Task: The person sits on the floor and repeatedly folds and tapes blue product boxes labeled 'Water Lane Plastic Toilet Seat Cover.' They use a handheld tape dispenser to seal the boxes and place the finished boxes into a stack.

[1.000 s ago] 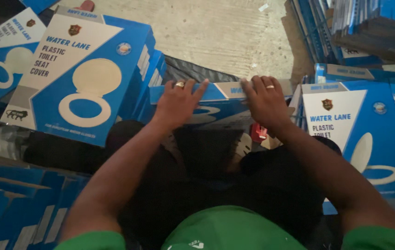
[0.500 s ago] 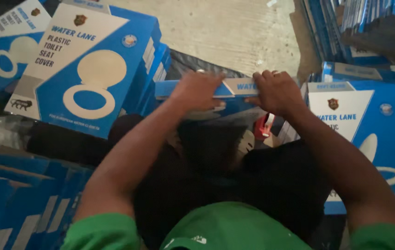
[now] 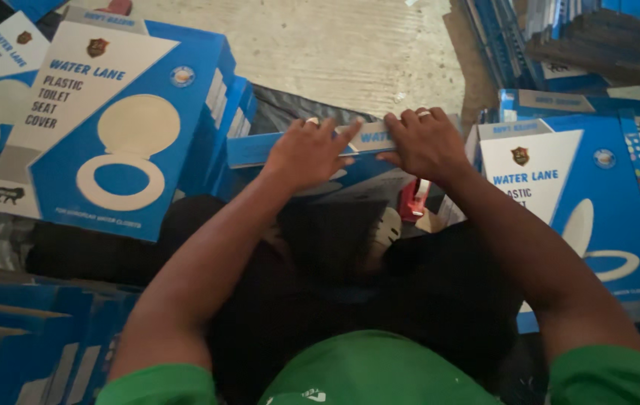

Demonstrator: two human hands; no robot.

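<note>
Box in hand: we are pressing on a flat blue-and-white carton [image 3: 365,146] that is lying across our lap, straight ahead of us, its long top edge turned up toward the camera.
Left hand: our left hand [image 3: 306,154] is lying palm-down on that edge, fingers spread; its grip is released, resting rather than clasping.
Right hand: our right hand [image 3: 423,142] is sitting just beside the left, fingers curled over the far side of the same edge, so its grip is grasping the carton's rim; a ring is showing on one finger.
Red object: a small red item [image 3: 412,201] is peeking out below our right wrist; we cannot tell what it is.
Left stack: a large blue toilet-seat-cover box [image 3: 121,127] is leaning at a tilt near our left arm, with more like it behind.
Right stack: another box of the same kind [image 3: 590,210] is standing just beside our right forearm.
Floor: a bare concrete floor [image 3: 335,45] is showing beyond the carton.
Foreground: flattened blue cartons [image 3: 27,337] are lying at lower left.
</note>
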